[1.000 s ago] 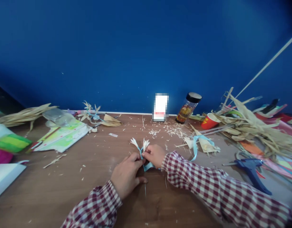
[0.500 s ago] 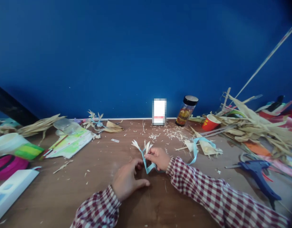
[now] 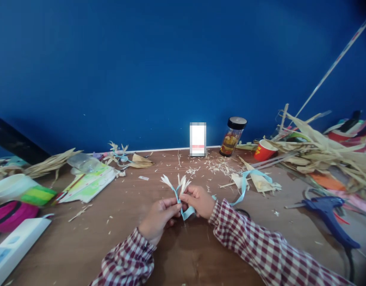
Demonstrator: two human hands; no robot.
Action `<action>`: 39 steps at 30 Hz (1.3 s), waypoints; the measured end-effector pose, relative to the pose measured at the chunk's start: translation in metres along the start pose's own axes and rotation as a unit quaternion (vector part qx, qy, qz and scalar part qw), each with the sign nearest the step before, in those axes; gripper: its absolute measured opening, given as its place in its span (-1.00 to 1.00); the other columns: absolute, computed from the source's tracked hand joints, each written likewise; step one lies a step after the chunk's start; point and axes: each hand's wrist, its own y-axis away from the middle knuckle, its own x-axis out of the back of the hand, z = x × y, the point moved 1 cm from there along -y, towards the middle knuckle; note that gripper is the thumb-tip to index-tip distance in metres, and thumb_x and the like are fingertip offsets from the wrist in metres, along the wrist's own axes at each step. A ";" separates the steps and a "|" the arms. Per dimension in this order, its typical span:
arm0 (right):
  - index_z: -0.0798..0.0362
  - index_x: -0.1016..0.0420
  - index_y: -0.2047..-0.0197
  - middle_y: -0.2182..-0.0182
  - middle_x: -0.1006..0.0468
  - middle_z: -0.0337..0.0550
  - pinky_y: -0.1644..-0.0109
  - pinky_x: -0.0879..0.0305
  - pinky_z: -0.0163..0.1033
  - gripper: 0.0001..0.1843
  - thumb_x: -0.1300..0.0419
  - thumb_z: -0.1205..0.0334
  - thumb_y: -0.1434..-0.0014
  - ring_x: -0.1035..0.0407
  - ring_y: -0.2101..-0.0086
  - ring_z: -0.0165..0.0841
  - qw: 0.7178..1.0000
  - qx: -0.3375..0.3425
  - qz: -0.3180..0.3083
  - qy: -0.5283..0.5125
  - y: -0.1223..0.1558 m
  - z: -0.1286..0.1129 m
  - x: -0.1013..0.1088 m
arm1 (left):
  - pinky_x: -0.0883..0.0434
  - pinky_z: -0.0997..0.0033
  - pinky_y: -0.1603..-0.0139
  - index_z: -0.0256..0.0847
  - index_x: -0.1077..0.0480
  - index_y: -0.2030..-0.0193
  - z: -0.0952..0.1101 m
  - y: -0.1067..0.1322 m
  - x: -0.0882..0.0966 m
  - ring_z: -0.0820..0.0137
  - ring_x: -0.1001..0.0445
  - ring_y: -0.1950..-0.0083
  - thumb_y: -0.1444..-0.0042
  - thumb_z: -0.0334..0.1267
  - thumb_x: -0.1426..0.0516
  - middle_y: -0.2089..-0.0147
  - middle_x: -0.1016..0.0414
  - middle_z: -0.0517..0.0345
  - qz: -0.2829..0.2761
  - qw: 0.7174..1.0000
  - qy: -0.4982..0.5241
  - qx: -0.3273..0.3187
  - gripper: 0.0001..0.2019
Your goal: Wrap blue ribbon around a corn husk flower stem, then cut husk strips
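My left hand (image 3: 158, 216) and my right hand (image 3: 197, 200) meet just above the brown table (image 3: 111, 246), both pinched on a small craft piece (image 3: 177, 186): pale husk flowers with pointed petals on a stem wrapped in light blue ribbon. The flowers stick up above my fingers. A loop of the blue ribbon (image 3: 187, 213) hangs under my right hand, and more ribbon (image 3: 244, 184) trails off to the right over the table. Both sleeves are red and white check.
A blue glue gun (image 3: 328, 210) lies at right beside a heap of dried husks (image 3: 316, 153) and a red cup (image 3: 264, 150). A jar (image 3: 233, 136) and a white card (image 3: 197, 139) stand by the blue wall. Green paper (image 3: 87, 182), pink roll (image 3: 10, 214) and white box (image 3: 13, 248) lie left.
My left hand had let go and rested on the table; it has now lifted and pinched the stem again beside my right hand. The view has tilted slightly.
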 end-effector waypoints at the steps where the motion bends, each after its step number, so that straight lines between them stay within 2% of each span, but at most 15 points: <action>1: 0.07 -0.28 0.33 0.65 -0.34 -0.38 0.81 0.00 -0.52 -0.80 -0.06 0.10 -0.12 -0.08 0.78 -0.61 1.000 0.000 -0.004 -0.006 0.000 0.000 -0.001 | -0.05 0.66 0.65 -0.31 -0.49 0.29 -0.001 -0.001 0.000 0.60 -0.20 0.54 0.20 -0.12 -0.26 0.48 -0.41 0.18 -0.008 1.000 0.005 0.001 -0.66; 5: 0.07 -0.28 0.33 0.62 -0.40 -0.34 0.81 -0.01 -0.52 -0.78 -0.05 0.08 -0.13 -0.09 0.78 -0.60 1.000 -0.004 -0.007 0.002 0.001 0.004 -0.003 | -0.11 0.64 0.62 -0.31 -0.51 0.36 -0.004 -0.005 0.004 0.61 -0.17 0.59 0.20 -0.15 -0.26 0.58 -0.34 0.26 0.005 1.000 -0.018 -0.008 -0.71; 9: 0.07 -0.29 0.26 0.54 -0.47 -0.28 0.81 0.00 -0.49 -0.76 -0.04 0.06 -0.13 -0.10 0.80 -0.60 0.998 -0.011 0.006 0.061 0.004 0.007 -0.004 | -0.21 0.61 0.53 -0.30 -0.51 0.40 -0.006 -0.008 0.009 0.57 -0.25 0.54 0.20 -0.15 -0.25 0.52 -0.43 0.21 0.015 0.998 -0.056 -0.030 -0.75; 12: 0.09 -0.30 0.23 0.58 -0.46 -0.28 0.78 -0.01 -0.49 -0.75 -0.05 0.07 -0.13 -0.14 0.79 -0.59 0.992 -0.013 0.017 0.124 0.008 0.005 -0.003 | -0.23 0.59 0.52 -0.30 -0.50 0.41 -0.006 -0.008 0.009 0.56 -0.26 0.55 0.17 -0.15 -0.23 0.50 -0.47 0.17 0.009 0.995 -0.095 -0.042 -0.76; 15: 0.11 -0.36 0.34 0.67 -0.39 -0.30 0.73 -0.03 -0.49 -0.77 -0.07 0.10 -0.11 -0.19 0.76 -0.56 0.983 -0.023 0.009 0.182 0.012 0.001 0.001 | -0.24 0.58 0.53 -0.31 -0.49 0.41 -0.007 -0.008 0.010 0.55 -0.27 0.57 0.17 -0.16 -0.23 0.52 -0.46 0.18 0.022 0.992 -0.116 -0.049 -0.76; 20: 0.13 -0.44 0.51 0.73 -0.35 -0.29 0.64 -0.05 -0.48 -0.80 -0.09 0.21 -0.03 -0.22 0.69 -0.53 0.967 0.000 -0.049 0.250 0.018 0.001 0.008 | -0.24 0.57 0.53 -0.31 -0.46 0.46 -0.008 -0.008 0.007 0.54 -0.27 0.58 0.18 -0.18 -0.22 0.56 -0.43 0.20 0.034 0.988 -0.138 -0.051 -0.79; 25: 0.13 -0.47 0.52 0.67 -0.39 -0.27 0.61 -0.02 -0.46 -0.85 -0.13 0.26 0.07 -0.21 0.63 -0.53 0.965 0.017 -0.043 0.258 0.017 0.007 0.010 | -0.25 0.57 0.54 -0.31 -0.44 0.49 -0.003 -0.008 0.003 0.54 -0.27 0.59 0.23 -0.20 -0.23 0.58 -0.41 0.23 0.046 0.989 -0.134 -0.031 -0.80; 39: 0.14 -0.46 0.49 0.66 -0.40 -0.26 0.61 -0.02 -0.46 -0.82 -0.11 0.22 0.06 -0.19 0.63 -0.52 0.970 -0.009 -0.004 0.243 0.015 0.008 0.009 | -0.23 0.57 0.60 -0.28 -0.35 0.54 0.000 -0.019 0.000 0.55 -0.28 0.63 0.28 -0.23 -0.25 0.64 -0.35 0.31 0.082 0.982 -0.159 -0.053 -0.80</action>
